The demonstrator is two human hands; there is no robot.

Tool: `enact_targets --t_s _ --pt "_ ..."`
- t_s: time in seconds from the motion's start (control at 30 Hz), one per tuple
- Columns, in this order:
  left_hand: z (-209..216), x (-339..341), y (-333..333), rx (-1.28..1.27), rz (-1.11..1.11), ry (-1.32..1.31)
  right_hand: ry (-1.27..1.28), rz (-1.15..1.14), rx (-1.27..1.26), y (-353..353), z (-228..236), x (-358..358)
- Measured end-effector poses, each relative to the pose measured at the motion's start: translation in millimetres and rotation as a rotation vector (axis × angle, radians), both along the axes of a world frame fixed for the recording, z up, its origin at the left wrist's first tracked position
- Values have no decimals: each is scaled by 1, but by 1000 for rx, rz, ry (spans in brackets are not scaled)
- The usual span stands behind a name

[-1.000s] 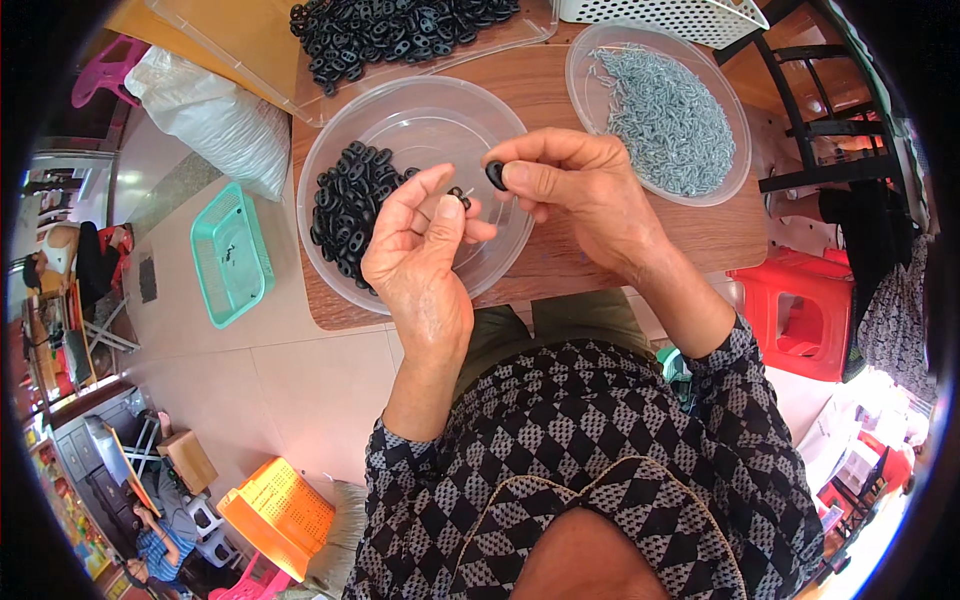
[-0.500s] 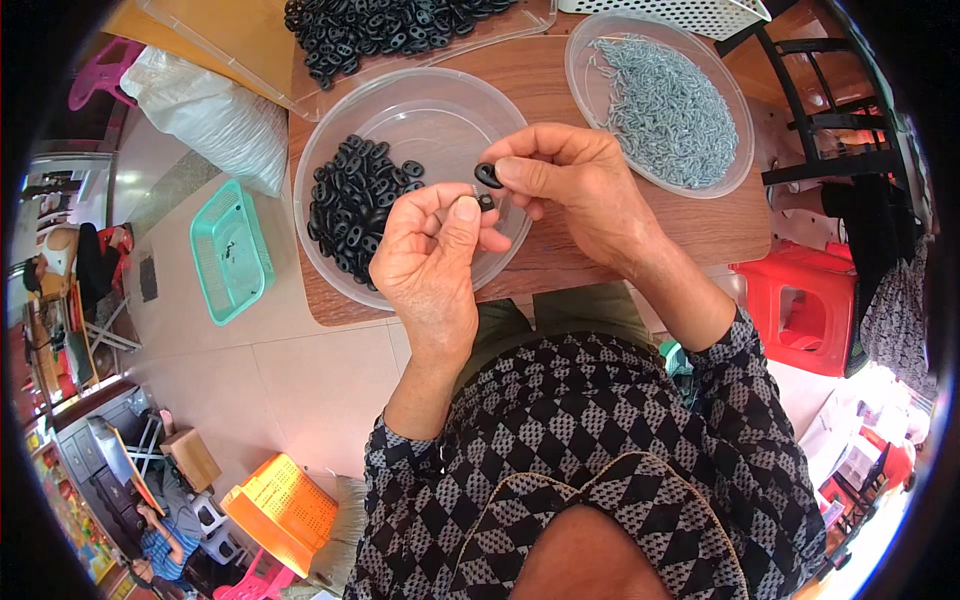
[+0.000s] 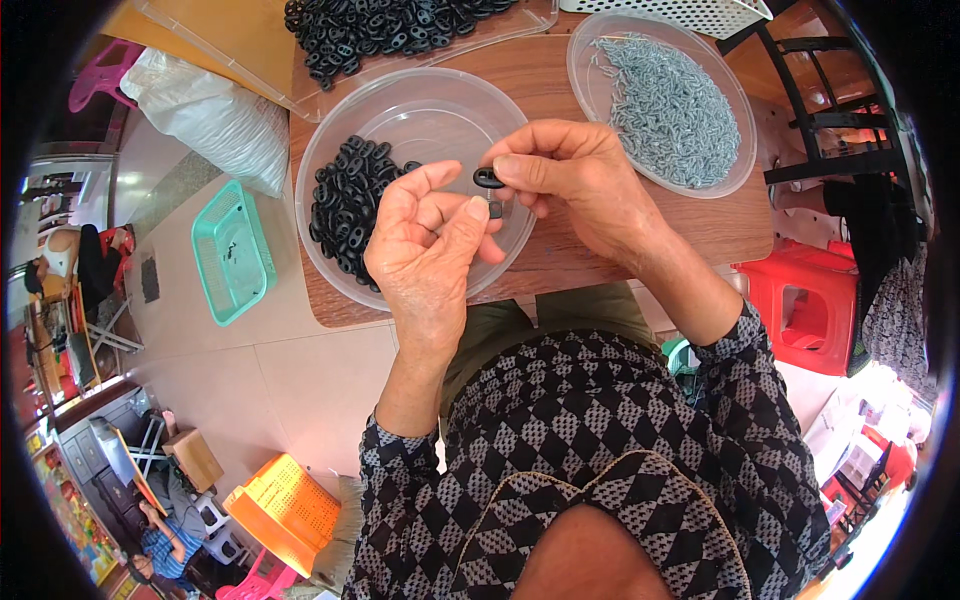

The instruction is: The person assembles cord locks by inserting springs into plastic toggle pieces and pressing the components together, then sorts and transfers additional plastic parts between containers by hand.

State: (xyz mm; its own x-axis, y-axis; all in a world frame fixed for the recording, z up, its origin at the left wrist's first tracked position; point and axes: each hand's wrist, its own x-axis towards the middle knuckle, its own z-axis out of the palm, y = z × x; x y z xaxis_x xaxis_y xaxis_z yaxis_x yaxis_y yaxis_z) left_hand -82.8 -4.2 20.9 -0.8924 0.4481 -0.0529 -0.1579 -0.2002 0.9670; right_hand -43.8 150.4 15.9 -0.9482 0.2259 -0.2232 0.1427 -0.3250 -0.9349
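Observation:
Between thumb and forefinger of my right hand [image 3: 585, 185] is a small black oval plastic piece with holes [image 3: 488, 178]. My left hand [image 3: 425, 255] is just below and left of it, its forefinger raised and its thumb pressed toward the other fingers. At that thumb tip shows a small dark block-like piece [image 3: 495, 210], partly hidden, whose kind I cannot make out. Both hands are over a round clear plastic tub [image 3: 440, 90]. A heap of similar black oval pieces [image 3: 350, 200] lies in the tub's left side.
On the brown wooden table [image 3: 560, 265], a round clear tray [image 3: 578, 70] at far right holds small grey metal pieces [image 3: 670, 115]. More black pieces [image 3: 390, 35] fill a clear tray behind. A green basket [image 3: 205, 270], white sack [image 3: 215, 115] and red stool [image 3: 795, 305] surround the table.
My left forefinger has lifted away from the thumb. The black oval piece in my right hand has turned slightly; both hands remain close together over the tub.

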Motion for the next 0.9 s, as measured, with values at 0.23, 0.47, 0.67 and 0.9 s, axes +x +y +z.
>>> enact_targets --t_s 0.23,0.47,0.67,0.9 --pt "0 -3 -1 3 1 -4 20 -5 16 0 -2 -2" --pt "2 -3 0 6 -1 -14 13 -6 53 0 0 -1" --pt "0 -3 0 -14 -2 -19 16 14 74 0 2 0" --pt "-2 -3 1 -14 8 -24 42 51 129 -1 7 3"
